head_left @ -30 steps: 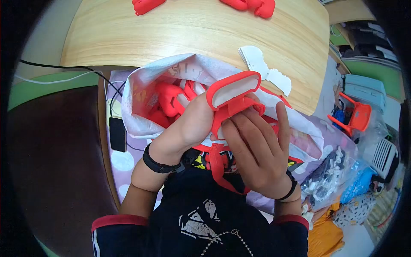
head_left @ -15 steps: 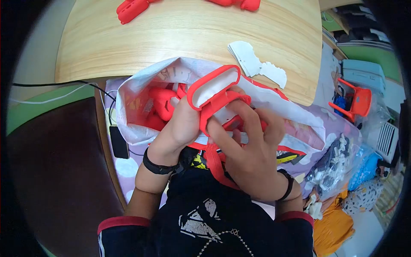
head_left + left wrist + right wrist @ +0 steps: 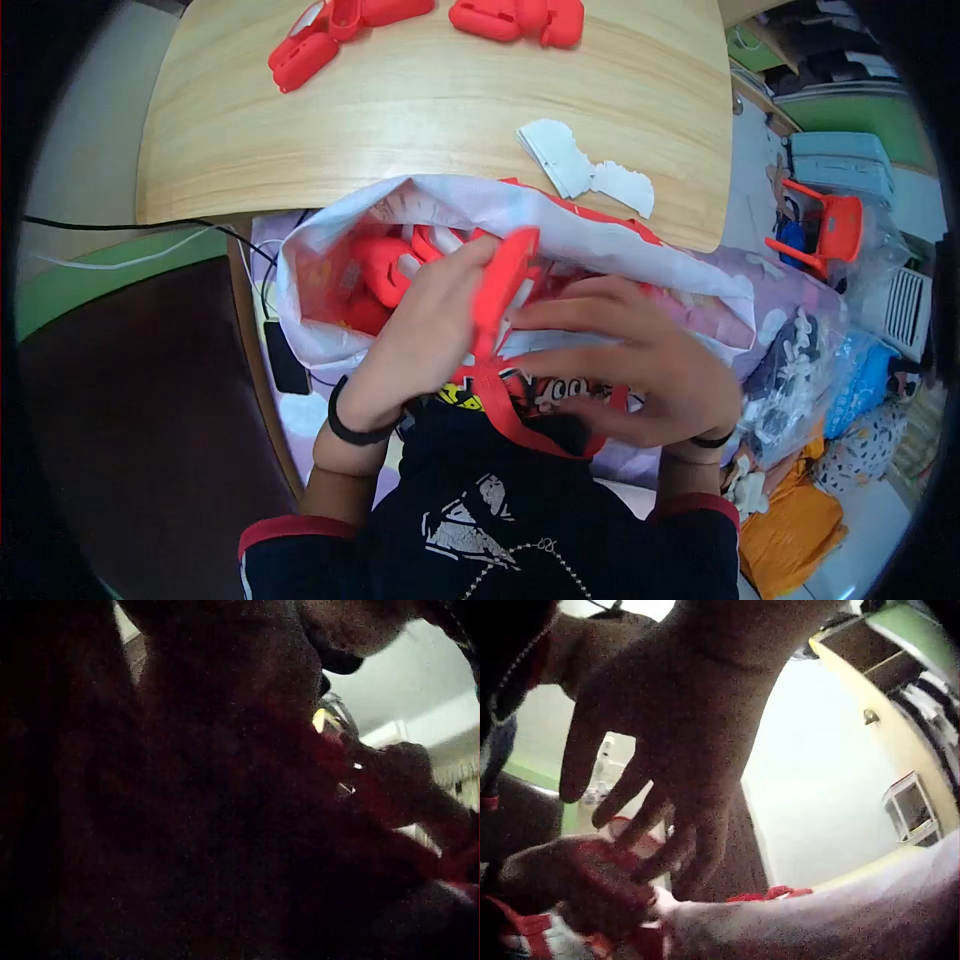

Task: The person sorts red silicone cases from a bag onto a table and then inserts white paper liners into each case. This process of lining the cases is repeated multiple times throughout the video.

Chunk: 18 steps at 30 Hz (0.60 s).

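Above the mouth of a large white printed bag (image 3: pixel 335 215), my left hand (image 3: pixel 425 325) grips a red case (image 3: pixel 505 280) with white showing inside it. The case stands nearly edge-on in the head view. My right hand (image 3: pixel 640 365) is just right of it, blurred, with its fingers extended toward the case. In the right wrist view its spread, straight fingers (image 3: pixel 615 784) reach close to my left hand (image 3: pixel 577 881). Several more red cases (image 3: pixel 375 268) lie inside the bag. A red strap (image 3: pixel 510 410) hangs from the bag's near side. The left wrist view is mostly dark.
Beyond the bag is a wooden table (image 3: pixel 420 120) with red cases (image 3: pixel 305 62) along its far part and shaped white card pieces (image 3: pixel 560 160) near its front right. A phone (image 3: pixel 288 358) lies at the left. On the right are a red chair (image 3: pixel 835 228) and plastic bags (image 3: pixel 790 390).
The left hand has turned the red case from its open face to nearly edge-on and lowered it. The right hand has drawn away to the right, fingers off the case.
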Available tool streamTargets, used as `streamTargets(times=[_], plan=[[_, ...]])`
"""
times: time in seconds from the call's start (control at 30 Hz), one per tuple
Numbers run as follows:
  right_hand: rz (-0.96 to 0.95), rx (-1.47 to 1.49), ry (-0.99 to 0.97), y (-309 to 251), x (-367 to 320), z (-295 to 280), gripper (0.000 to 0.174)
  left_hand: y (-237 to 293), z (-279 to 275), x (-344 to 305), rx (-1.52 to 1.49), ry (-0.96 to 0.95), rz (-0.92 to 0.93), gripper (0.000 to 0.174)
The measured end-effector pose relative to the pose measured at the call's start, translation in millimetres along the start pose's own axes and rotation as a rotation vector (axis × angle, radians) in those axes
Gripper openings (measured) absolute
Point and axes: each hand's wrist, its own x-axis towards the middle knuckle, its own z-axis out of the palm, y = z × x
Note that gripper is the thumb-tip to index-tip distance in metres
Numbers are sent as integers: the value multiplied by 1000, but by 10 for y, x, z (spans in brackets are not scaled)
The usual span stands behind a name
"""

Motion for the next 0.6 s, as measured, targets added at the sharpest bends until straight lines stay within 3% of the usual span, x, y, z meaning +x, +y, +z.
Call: streamTargets(times=[0.03, 0.07, 0.13, 0.2, 0.3, 0.37, 0.4, 0.43, 0.5, 0.53, 0.57, 0.6], plan=[[55, 24, 45, 66, -49, -139, 49, 96, -15, -38, 76, 1, -115, 31], [106, 49, 93, 140, -68, -261, 44, 180, 78, -119, 425, 220, -137, 31], [360, -292, 315, 357, 52, -394, 33, 161, 50, -236, 745, 260, -48, 35], [392, -577, 364, 766, 73, -407, 28, 121, 28, -366, 1006, 337, 94, 37], [462, -556, 258, 916, 52, -390, 27, 537, -389, -497, 937, 10, 88, 36], [456, -547, 278, 898, 33, -381, 22, 797, -668, -431, 945, 33, 231, 33], [446, -554, 298, 897, 12, -365, 20, 1096, -757, -299, 1019, -41, 29, 34], [435, -561, 318, 897, -4, -352, 19, 970, -848, -99, 1102, 122, 287, 34], [431, -543, 332, 898, -45, -345, 11, 850, -1101, 668, 1040, 175, 614, 25], [427, -536, 342, 898, -54, -349, 8, 855, -1192, 1097, 1116, 167, 682, 26], [423, -566, 344, 899, -56, -343, 8, 838, -1195, 1412, 1064, 209, 602, 33], [421, -599, 348, 905, -59, -331, 7, 715, -1220, 1729, 1107, 266, 740, 42]])
